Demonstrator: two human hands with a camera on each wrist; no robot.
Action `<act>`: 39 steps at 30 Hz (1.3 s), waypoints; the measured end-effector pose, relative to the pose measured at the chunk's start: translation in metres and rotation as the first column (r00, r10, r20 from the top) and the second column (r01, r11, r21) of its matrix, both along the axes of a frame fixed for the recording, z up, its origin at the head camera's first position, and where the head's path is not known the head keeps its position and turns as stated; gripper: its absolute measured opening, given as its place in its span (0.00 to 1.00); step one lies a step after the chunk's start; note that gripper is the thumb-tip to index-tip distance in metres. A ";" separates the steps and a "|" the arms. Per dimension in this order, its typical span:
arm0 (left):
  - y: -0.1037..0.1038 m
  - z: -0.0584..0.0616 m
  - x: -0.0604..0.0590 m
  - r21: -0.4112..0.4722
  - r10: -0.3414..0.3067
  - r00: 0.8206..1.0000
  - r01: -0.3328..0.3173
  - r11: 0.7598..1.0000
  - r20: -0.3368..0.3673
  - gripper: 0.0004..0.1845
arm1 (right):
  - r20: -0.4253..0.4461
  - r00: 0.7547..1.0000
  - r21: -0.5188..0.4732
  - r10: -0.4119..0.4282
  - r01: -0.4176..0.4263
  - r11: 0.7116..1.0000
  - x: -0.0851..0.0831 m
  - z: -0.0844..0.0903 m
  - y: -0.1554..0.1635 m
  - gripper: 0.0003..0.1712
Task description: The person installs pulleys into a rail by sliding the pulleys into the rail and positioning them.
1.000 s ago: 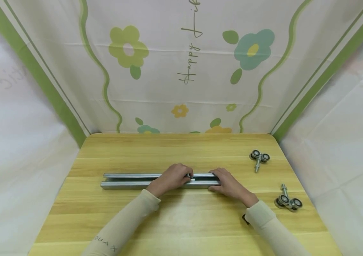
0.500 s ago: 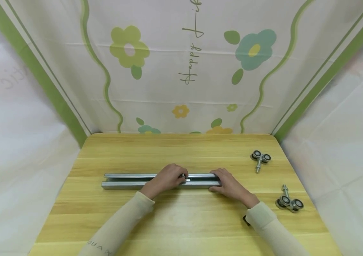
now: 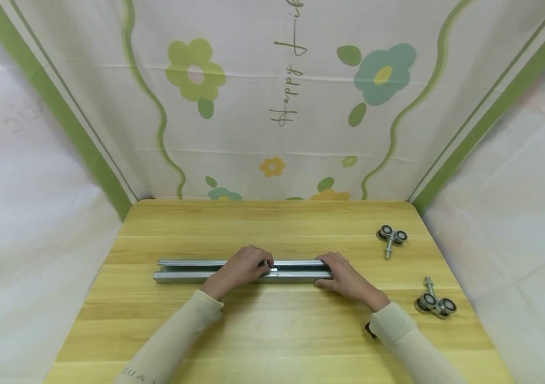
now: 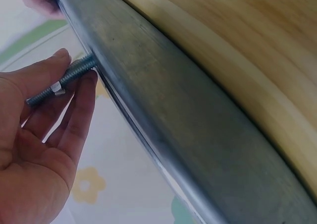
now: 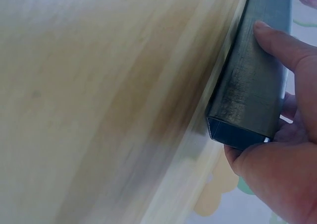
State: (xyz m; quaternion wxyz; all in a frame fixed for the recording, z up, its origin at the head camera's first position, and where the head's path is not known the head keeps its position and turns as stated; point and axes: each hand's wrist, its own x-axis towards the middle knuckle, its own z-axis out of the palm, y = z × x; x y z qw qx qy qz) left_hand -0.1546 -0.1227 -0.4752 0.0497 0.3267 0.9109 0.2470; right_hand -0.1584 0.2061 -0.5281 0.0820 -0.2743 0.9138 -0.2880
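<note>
A long grey metal track [image 3: 191, 271] lies across the middle of the wooden table [image 3: 272, 330]. My left hand [image 3: 239, 269] sits on its middle and pinches a threaded bolt [image 4: 62, 80] that sticks up out of the track's slot [image 4: 163, 115]. My right hand [image 3: 346, 277] grips the track's right end [image 5: 247, 92], thumb on the near wall, fingers behind it. Whatever the bolt is fixed to is hidden inside the channel.
Two loose roller trolleys with bolts lie on the table's right side, one at the back [image 3: 390, 237], one nearer the right edge [image 3: 434, 303]. A small dark object [image 3: 367, 329] shows by my right sleeve. Flower-print cloth walls close in the table.
My left hand has slid a little to the left along the track with the bolt. The right hand and the track have stayed in place.
</note>
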 end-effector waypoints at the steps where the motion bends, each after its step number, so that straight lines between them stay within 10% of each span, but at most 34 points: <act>1: -0.001 0.000 0.000 0.001 0.000 1.000 0.000 1.000 0.000 0.03 | -0.002 1.000 -0.005 0.001 -0.001 1.000 0.000 -0.001 0.001 0.34; 39: -0.033 -0.003 0.013 0.025 0.112 0.994 -0.111 0.993 -0.012 0.03 | 0.003 1.000 0.002 -0.006 0.006 1.000 -0.001 -0.004 0.000 0.33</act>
